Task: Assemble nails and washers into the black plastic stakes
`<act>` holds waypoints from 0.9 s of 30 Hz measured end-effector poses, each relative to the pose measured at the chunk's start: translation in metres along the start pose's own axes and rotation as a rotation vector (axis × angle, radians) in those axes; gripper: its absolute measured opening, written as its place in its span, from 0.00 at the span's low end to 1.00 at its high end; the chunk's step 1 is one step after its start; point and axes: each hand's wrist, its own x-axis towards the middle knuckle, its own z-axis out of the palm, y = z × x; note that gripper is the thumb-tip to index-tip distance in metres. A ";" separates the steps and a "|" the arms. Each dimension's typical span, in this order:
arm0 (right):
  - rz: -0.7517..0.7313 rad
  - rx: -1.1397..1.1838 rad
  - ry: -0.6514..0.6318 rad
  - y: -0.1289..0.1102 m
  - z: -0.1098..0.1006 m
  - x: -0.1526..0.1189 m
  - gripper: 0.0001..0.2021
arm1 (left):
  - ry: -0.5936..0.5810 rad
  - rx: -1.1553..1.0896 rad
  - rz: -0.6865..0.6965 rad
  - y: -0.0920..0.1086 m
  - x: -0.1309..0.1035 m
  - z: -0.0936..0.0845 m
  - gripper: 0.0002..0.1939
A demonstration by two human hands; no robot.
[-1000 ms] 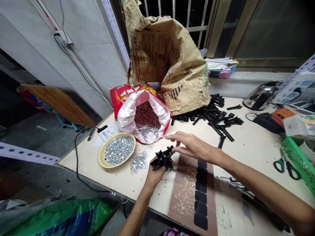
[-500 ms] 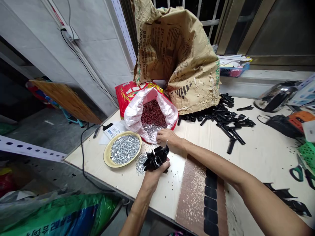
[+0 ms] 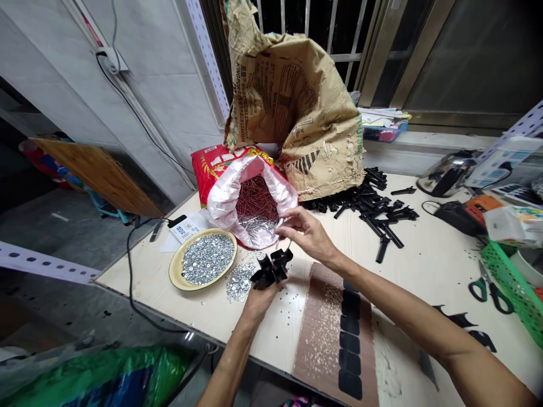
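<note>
Several black plastic parts (image 3: 271,268) are bunched in my left hand (image 3: 259,299), which is closed around them from below. A thin silver screw (image 3: 289,246) stands up out of one of these parts. Just above them, my right hand (image 3: 309,234) pinches another thin silver screw (image 3: 277,244) between thumb and fingertips, its lower end close to the parts. Behind the fingers, an open red and white bag (image 3: 220,195) holds a heap of reddish-brown and silver screws (image 3: 257,203). Left of my left hand is a yellow plate (image 3: 173,277) piled with small metal washers (image 3: 207,257).
Loose washers (image 3: 240,282) lie beside the plate. A large torn paper sack (image 3: 326,169) stands behind the bag, with black tube-like parts (image 3: 382,212) spilling out. Square black pads (image 3: 350,359) line a brown board (image 3: 314,350). Scissors (image 3: 487,288), a green basket (image 3: 504,277) and a kettle (image 3: 447,172) are at right.
My right hand has lifted from the bag's mouth and now holds a screw above the black parts. My left hand has tilted them slightly. The view has shifted a little.
</note>
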 end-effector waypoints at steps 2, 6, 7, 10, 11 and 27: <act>-0.023 -0.112 -0.049 0.001 0.000 -0.006 0.12 | 0.000 0.029 -0.003 0.007 -0.003 0.001 0.18; -0.030 -0.267 -0.132 0.010 -0.006 -0.004 0.11 | 0.040 0.051 -0.001 0.011 -0.007 -0.002 0.18; -0.056 -0.323 -0.126 0.015 -0.009 0.001 0.11 | 0.052 0.047 -0.002 0.009 -0.007 -0.004 0.18; -0.177 -0.649 -0.180 0.040 -0.014 0.019 0.11 | 0.079 0.042 0.014 0.002 -0.003 -0.011 0.19; -0.206 -0.797 -0.245 0.051 -0.014 0.025 0.10 | 0.079 0.045 0.030 -0.001 -0.001 -0.013 0.19; -0.363 -1.181 -0.789 0.106 -0.003 0.051 0.09 | 0.045 0.018 -0.116 -0.023 0.001 -0.014 0.20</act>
